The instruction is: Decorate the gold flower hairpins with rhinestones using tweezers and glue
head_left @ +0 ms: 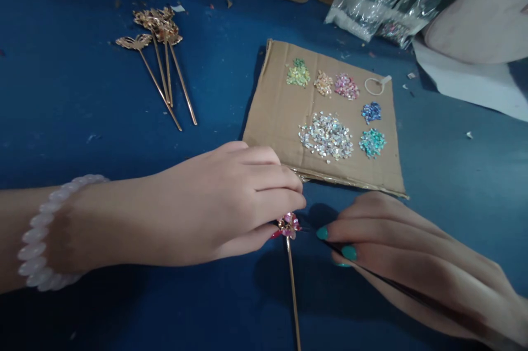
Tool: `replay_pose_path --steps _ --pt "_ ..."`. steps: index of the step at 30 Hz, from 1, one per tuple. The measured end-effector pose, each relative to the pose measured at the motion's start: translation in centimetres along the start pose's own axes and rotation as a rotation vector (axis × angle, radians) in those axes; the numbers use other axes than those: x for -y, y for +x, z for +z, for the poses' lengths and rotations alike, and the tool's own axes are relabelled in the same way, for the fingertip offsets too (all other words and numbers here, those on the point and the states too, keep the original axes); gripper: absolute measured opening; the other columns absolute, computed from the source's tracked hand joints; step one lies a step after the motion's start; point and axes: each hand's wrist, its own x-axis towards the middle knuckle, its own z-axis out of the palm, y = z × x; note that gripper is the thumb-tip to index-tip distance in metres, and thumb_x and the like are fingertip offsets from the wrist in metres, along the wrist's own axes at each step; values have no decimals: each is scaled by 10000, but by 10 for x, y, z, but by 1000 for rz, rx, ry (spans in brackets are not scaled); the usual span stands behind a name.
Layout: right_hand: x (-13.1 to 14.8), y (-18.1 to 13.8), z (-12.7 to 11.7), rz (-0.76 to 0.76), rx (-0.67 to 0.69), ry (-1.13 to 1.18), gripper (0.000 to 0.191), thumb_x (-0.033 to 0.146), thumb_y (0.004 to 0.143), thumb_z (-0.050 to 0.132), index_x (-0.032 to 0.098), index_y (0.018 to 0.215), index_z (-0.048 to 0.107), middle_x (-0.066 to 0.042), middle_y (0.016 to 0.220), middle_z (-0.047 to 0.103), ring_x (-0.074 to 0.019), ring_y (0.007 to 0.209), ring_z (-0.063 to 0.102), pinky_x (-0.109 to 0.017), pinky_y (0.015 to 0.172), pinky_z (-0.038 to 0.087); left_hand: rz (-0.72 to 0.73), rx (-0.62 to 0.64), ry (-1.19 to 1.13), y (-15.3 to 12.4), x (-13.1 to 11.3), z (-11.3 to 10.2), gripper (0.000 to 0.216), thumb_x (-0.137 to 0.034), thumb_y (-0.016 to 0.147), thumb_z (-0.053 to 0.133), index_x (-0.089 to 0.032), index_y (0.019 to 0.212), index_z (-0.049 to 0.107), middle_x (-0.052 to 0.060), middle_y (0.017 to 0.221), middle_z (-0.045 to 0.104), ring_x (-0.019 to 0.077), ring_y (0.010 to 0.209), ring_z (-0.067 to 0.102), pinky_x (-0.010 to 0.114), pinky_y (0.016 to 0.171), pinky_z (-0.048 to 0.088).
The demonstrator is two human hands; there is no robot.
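The left hand [243, 197] reaches in from the left edge to the middle of the frame, forearm nearly level, back of the hand upward. Its fingers curl forward and down, bunched together, and it pinches the flower-like head of the gold pin [293, 290] at the fingertips. That pin lies just below the frame's centre, its pink-studded head at the top and its stem running down to the bottom edge. A beaded bracelet [35, 252] circles the left wrist.

The right hand [412, 257] comes in from the lower right corner, slanting up and leftward, knuckles bent. Thumb and fingers grasp a slim dark tool [406, 286], which lies along the hand and points toward the pin's head; whether its tip touches is too blurred to tell.

Beyond both hands, right of centre, lies a cardboard sheet [278, 114] bearing small heaps of coloured chips [325, 136]. More gold pins [159, 65] lie at upper left.
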Motion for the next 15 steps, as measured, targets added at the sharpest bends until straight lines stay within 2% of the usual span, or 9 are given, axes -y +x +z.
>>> replay_pose_path --steps 5,11,15 --pt "1 -2 0 14 14 -28 113 176 856 569 234 917 645 -43 930 725 -219 890 688 -354 821 579 4 -17 -3 0 0 1 251 -230 910 515 -180 1148 574 42 1198 600 204 1070 520 312 876 411" --pt "0 -5 15 -14 -167 -5 211 228 932 414 232 947 625 -56 908 726 -213 822 700 -351 769 593 5 -11 -6 1 0 0 263 -224 913 510 -170 1162 572 41 1194 603 204 1064 519 314 867 410" --pt "2 -9 18 5 -174 -35 219 216 924 416 234 954 633 -54 895 729 -219 812 701 -362 758 599 1 -9 1 2 1 0 261 -224 909 517 -178 1159 574 39 1194 603 204 1068 521 315 868 412"
